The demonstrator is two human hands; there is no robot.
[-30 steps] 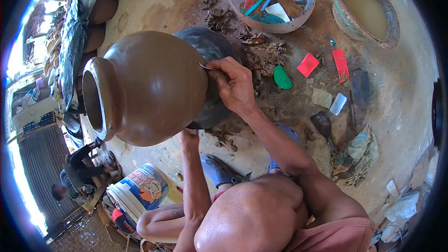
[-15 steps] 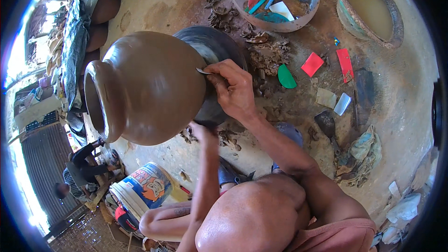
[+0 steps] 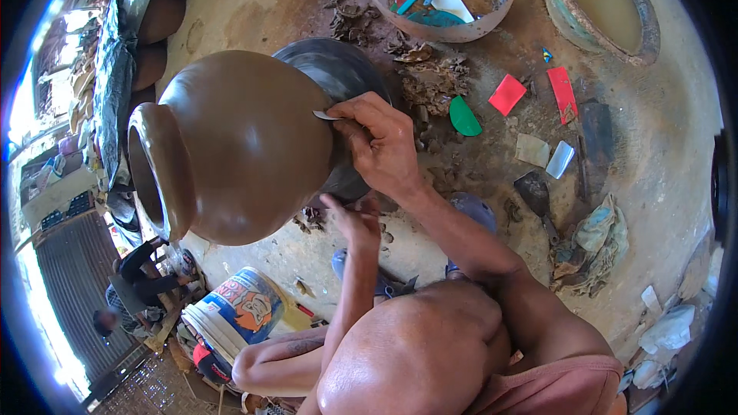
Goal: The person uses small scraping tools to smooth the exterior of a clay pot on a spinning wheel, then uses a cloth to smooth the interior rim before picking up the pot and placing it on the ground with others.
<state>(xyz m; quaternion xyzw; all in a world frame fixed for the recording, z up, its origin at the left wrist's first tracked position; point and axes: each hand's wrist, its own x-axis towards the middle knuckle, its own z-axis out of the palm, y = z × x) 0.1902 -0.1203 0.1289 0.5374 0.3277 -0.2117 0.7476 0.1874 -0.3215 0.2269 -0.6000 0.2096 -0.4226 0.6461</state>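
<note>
While the right hand (image 3: 380, 146) is up beside the big brown pot (image 3: 246, 146), its fingers pinch a thin, shiny blade (image 3: 327, 116). The blade lies against the side of the pot, near the pot's bottom end. The left hand (image 3: 355, 224) is lower, just by the edge of a dark round wheel (image 3: 330, 61). It looks blurry, so I cannot tell if its fingers are gripping anything.

The pot is at the wheel, left of both hands. It is fat, smooth and a bit shiny, with a thick lip around its mouth. The mouth faces the left side of the view.

Bits of clay (image 3: 438, 84) lie on the floor (image 3: 661, 153) to the right of the wheel. Near them are a green half-circle (image 3: 465, 116) and two flat red pieces (image 3: 507, 95) (image 3: 563, 95). A see-through bowl (image 3: 492, 23) holds small colored tools, and a tub (image 3: 569, 19) beside it has muddy water. Lower down, a dark scraper (image 3: 534, 193) lies near a crumpled cloth (image 3: 596, 238). A bucket (image 3: 250, 307) is by the bent knee, and another person (image 3: 142, 284) is far off at the left.
</note>
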